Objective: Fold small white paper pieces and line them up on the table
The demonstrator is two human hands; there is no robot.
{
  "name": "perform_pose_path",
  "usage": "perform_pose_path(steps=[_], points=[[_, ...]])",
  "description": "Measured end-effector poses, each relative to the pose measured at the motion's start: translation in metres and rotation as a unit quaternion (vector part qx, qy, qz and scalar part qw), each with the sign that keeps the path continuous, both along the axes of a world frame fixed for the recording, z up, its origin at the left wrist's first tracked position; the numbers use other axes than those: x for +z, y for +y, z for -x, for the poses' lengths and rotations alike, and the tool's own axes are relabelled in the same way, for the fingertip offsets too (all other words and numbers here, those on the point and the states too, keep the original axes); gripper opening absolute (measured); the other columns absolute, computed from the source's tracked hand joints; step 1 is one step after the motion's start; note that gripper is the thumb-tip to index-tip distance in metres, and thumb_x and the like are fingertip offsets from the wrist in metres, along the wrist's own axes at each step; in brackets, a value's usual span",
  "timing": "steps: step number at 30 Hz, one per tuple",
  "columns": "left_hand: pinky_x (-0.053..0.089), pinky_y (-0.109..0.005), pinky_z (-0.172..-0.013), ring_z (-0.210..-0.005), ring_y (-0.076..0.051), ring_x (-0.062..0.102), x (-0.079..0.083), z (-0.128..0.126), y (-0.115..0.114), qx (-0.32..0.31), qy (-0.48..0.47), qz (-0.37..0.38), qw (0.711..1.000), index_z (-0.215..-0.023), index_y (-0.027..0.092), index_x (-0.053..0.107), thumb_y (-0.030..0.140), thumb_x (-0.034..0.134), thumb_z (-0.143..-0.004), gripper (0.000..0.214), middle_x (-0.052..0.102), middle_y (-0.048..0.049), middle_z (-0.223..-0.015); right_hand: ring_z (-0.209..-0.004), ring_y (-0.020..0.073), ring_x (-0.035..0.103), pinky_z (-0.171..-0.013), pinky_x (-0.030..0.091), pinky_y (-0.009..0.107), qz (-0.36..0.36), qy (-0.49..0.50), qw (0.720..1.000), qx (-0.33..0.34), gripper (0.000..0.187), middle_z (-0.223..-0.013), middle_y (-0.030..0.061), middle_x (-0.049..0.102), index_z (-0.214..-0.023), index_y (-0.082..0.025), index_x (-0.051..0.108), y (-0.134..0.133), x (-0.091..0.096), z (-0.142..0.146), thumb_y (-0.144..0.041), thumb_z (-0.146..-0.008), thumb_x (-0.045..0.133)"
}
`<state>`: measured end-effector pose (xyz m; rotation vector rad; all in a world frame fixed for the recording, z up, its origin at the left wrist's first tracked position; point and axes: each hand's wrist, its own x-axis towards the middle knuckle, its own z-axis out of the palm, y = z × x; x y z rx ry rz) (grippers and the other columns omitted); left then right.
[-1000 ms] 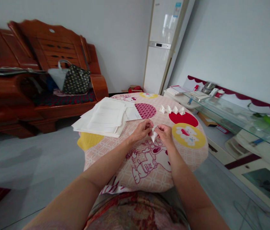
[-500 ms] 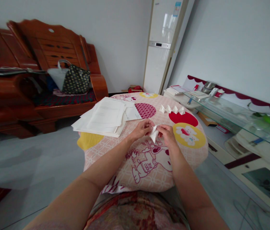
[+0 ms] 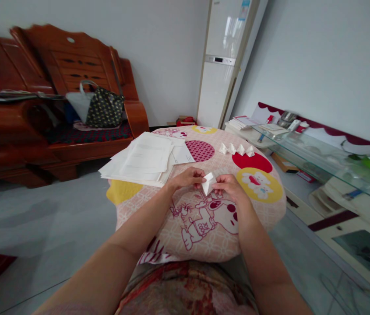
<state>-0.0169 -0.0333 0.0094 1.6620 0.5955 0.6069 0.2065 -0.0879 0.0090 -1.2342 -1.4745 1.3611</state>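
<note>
Because the folded white paper piece (image 3: 208,183) is small and looks light, both hands seem to hold it by their fingertips alone, a hold that would spare its creases. It lies in front of the person, nearer to them than the paper stack (image 3: 145,157) and to the right of it. The left hand (image 3: 189,177), on the side closer to the paper stack, has its thumb and fingers drawn together, the grip pinched on the piece's left edge. The right hand (image 3: 230,187), on the side farther from the paper stack, has its grip narrowed to a pinch at the right edge. With 2 opposed pinches, the piece is probably kept steady and spread, its broad face showing and a point aimed down towards the wearer. Whether that point touches the cloth (image 3: 158,210) I cannot tell.

To the right of the paper stack, well apart from it, 4 folded white pieces (image 3: 232,149) stand in a row beyond the hands, perhaps put there to leave the near part of the desk (image 3: 272,214) free for handling. The cloth under everything may also stop paper from sliding. The paper stack's sheets overlap loosely, fanned rather than squared, likely because they were laid down without aligning. Left of and behind the paper stack is a wooden bench (image 3: 53,57) with a patterned bag (image 3: 106,107).
</note>
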Motion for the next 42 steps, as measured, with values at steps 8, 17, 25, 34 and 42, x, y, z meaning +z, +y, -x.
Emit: perform_pose_path(steps=[8, 17, 25, 34, 42], points=[[0.034, -0.02, -0.048, -0.047, -0.009, 0.046, -0.01, 0.006, 0.008, -0.027, 0.076, -0.001, 0.997, -0.084, 0.013, 0.067, 0.043, 0.074, -0.076, 0.032, 0.053, 0.0042, -0.056, -0.036, 0.0066, 0.045, -0.036, 0.03, 0.016, 0.048, -0.032, 0.998, 0.001, 0.013, -0.049, 0.0004, 0.064, -0.073, -0.016, 0.07, 0.002, -0.004, -0.003, -0.024, -0.064, 0.074], [0.03, -0.024, -0.05, -0.051, -0.011, 0.044, -0.005, 0.006, 0.007, -0.027, 0.17, -0.088, 0.981, -0.074, 0.017, 0.061, 0.037, 0.062, -0.077, 0.02, 0.051, 0.0036, -0.055, -0.036, 0.0069, 0.045, -0.034, 0.031, 0.016, 0.063, -0.058, 0.996, -0.025, 0.009, -0.048, -0.0003, 0.063, -0.072, -0.015, 0.07, 0.002, -0.004, -0.002, -0.02, -0.068, 0.076], [0.036, -0.025, -0.058, -0.055, -0.013, 0.051, 0.004, -0.001, -0.001, 0.006, 0.263, -0.183, 0.947, -0.077, 0.017, 0.062, 0.026, 0.055, -0.081, 0.012, 0.056, 0.0029, -0.056, -0.035, 0.0087, 0.049, -0.032, 0.033, 0.016, 0.086, -0.089, 0.987, -0.1, 0.006, -0.044, -0.0008, 0.06, -0.072, -0.015, 0.068, -0.001, 0.003, 0.01, -0.01, -0.072, 0.071], [0.041, -0.024, -0.059, -0.059, -0.014, 0.058, 0.001, -0.015, -0.009, 0.131, 0.326, -0.182, 0.918, -0.083, 0.016, 0.071, 0.026, 0.064, -0.08, 0.013, 0.064, 0.0009, -0.062, -0.038, 0.0108, 0.052, -0.035, 0.038, 0.018, 0.088, -0.171, 0.965, -0.178, 0.01, -0.042, -0.0043, 0.056, -0.078, -0.015, 0.064, -0.006, 0.011, 0.024, -0.006, -0.076, 0.069], [0.045, -0.026, -0.066, -0.074, -0.019, 0.064, 0.004, -0.023, -0.017, 0.18, 0.367, -0.225, 0.884, -0.088, 0.017, 0.074, 0.028, 0.073, -0.075, 0.018, 0.071, -0.0049, -0.079, -0.044, 0.0134, 0.057, -0.042, 0.04, 0.021, -0.002, -0.218, 0.958, -0.189, 0.018, -0.049, -0.0033, 0.06, -0.072, -0.019, 0.067, 0.002, -0.004, 0.02, -0.008, -0.061, 0.078]])
